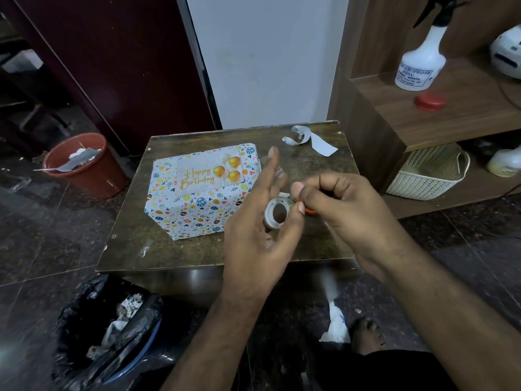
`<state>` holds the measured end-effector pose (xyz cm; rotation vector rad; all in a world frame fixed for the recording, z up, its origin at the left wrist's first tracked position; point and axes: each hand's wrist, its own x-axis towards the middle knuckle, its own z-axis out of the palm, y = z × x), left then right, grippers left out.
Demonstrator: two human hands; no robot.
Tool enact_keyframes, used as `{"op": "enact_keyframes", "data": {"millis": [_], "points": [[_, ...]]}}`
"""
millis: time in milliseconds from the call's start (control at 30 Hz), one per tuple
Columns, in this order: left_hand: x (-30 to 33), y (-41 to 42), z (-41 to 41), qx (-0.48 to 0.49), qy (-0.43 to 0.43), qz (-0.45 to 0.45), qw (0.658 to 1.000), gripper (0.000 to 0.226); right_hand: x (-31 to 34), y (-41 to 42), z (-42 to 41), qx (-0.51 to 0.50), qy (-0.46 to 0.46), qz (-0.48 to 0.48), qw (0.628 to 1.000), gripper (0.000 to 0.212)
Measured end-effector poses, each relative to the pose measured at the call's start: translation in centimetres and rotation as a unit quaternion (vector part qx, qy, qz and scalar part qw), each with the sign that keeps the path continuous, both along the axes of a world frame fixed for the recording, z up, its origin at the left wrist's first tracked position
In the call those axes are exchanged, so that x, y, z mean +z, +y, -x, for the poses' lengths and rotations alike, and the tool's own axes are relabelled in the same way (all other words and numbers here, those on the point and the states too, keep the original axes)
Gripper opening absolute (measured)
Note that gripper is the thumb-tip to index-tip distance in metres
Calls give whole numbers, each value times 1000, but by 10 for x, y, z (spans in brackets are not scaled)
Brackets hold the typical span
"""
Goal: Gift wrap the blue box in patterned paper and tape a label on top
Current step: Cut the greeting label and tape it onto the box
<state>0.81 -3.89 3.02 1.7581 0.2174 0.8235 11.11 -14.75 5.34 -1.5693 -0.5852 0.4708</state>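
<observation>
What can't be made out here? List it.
- Head view: an orange item sits mostly behind the right hand.
- Whether the label is taped to the wrapped box: tape too faint.
- Tape roll end: hidden by the left hand.

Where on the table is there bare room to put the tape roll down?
Bare wood shows along the near edge of the table, in front of the wrapped box, and at the far middle, between the box and the paper strip. The right side is crowded by both hands: left hand holding the tape roll, right hand.
</observation>
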Motion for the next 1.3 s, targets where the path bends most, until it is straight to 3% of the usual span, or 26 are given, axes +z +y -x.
{"op": "enact_keyframes", "data": {"millis": [100,233,400,600,800,933,1133,1300], "points": [[1,-2,-2,-14,-7,2,1000,76,-2,-3,-3,37,42,34,998,22],[0,-9,-7,-33,-1,-18,999,78,-13,-6,-11,21,-73,131,988,10],[0,-11,-8,-36,14,-66,997,75,-2,-6,-14,-114,-57,-7,992,26],[-2,-8,-5,-39,39,-107,993,78,2,2,-1,-20,-37,-5,999,50],[3,-8,-5,-36,47,-101,993,81,7,8,0,-29,9,-39,999,19],[2,-8,-7,-47,59,-104,992,85,5,7,-3,-58,25,-44,997,20],[-13,-9,-12,-62,135,-103,983,93,-2,6,-15,-137,-60,4,989,24],[-23,-5,-17,-30,173,-126,976,92,-8,5,-20,-135,-59,23,989,24]]}}
